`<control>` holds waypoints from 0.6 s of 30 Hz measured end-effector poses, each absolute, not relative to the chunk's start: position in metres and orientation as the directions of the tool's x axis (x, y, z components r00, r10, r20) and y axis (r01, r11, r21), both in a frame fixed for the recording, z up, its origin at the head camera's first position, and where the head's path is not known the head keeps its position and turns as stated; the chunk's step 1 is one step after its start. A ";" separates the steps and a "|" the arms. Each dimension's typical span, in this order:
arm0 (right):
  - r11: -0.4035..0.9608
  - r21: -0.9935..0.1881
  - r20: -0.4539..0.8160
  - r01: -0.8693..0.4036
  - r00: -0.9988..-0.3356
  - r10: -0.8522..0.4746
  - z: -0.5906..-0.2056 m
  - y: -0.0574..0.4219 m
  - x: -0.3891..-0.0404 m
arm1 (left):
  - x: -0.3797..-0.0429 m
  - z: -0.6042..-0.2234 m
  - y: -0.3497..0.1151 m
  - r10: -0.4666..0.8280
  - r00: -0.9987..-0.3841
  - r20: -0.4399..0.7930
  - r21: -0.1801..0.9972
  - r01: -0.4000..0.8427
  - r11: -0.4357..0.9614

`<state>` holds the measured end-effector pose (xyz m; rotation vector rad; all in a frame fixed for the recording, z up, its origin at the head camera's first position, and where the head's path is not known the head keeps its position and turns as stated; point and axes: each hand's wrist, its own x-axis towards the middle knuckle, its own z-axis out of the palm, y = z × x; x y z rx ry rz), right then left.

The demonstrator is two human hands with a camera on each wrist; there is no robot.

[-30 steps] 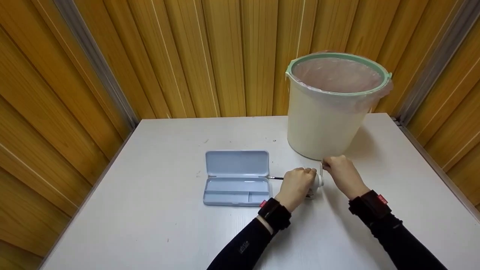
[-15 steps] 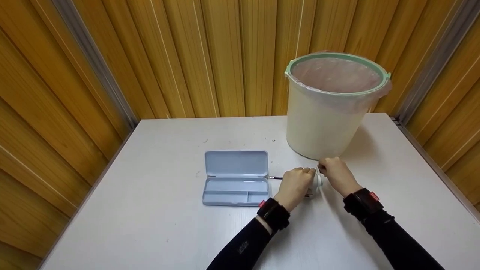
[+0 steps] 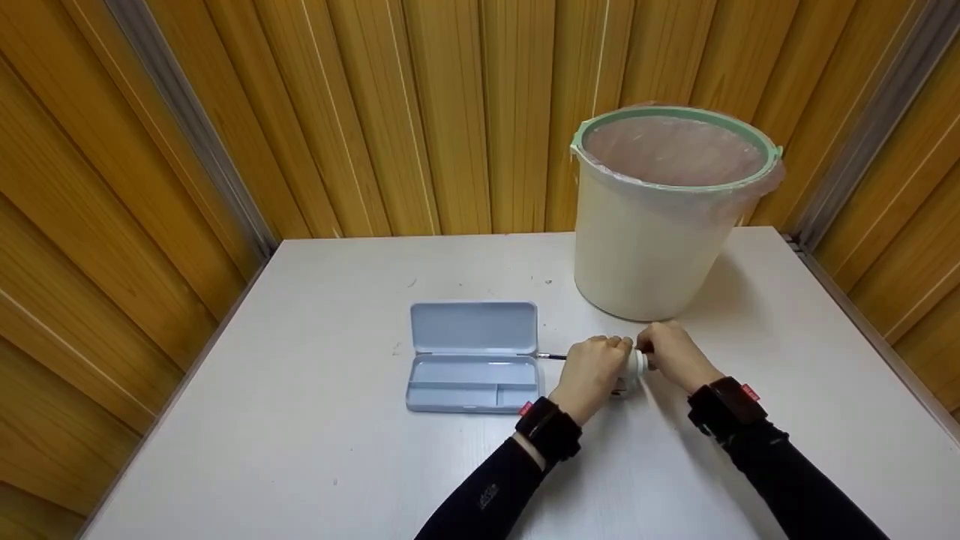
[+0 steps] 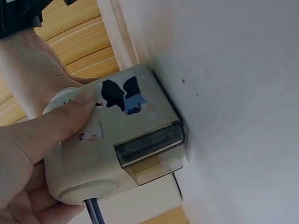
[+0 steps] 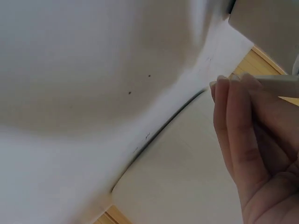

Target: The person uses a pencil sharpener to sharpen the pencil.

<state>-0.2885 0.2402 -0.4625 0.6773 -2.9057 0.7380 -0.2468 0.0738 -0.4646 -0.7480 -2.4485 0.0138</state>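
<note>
My left hand (image 3: 590,375) holds a white hand-crank pencil sharpener (image 4: 84,161) down on the table, the thumb lying across its top. The sharpener carries cartoon stickers and a clear shavings drawer (image 4: 152,156). From its front a dark pencil (image 4: 95,212) sticks out, reaching toward the pencil case in the head view. On the sharpener's right side, my right hand (image 3: 673,356) grips the crank (image 5: 280,85), fingertips bent round its end. An open light-blue pencil case (image 3: 457,369) with divided compartments lies left of the sharpener. My left hand hides most of the sharpener in the head view.
A cream bin (image 3: 645,247) with a green rim and a pinkish liner stands just behind my right hand. The white table (image 3: 300,450) meets a wood-patterned wall (image 3: 450,112) at the back.
My right hand has moved slightly left and then down while turning the crank, which stood upright a second ago. The left hand, sharpener and pencil have stayed put.
</note>
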 end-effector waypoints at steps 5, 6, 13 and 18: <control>0.778 -0.487 0.046 -0.397 -0.901 -0.431 -0.465 0.240 -0.286 | -0.246 -0.463 0.072 0.518 -0.697 0.496 -0.165 0.509 0.844; 0.777 -0.492 0.035 -0.393 -0.901 -0.433 -0.465 0.240 -0.285 | -0.246 -0.463 0.072 0.517 -0.703 0.488 -0.166 0.507 0.846; 0.776 -0.482 0.055 -0.407 -0.898 -0.436 -0.467 0.241 -0.278 | -0.246 -0.462 0.072 0.510 -0.719 0.472 -0.162 0.498 0.852; 0.771 -0.501 0.043 -0.394 -0.901 -0.432 -0.467 0.245 -0.270 | -0.245 -0.464 0.075 0.498 -0.721 0.482 -0.153 0.491 0.858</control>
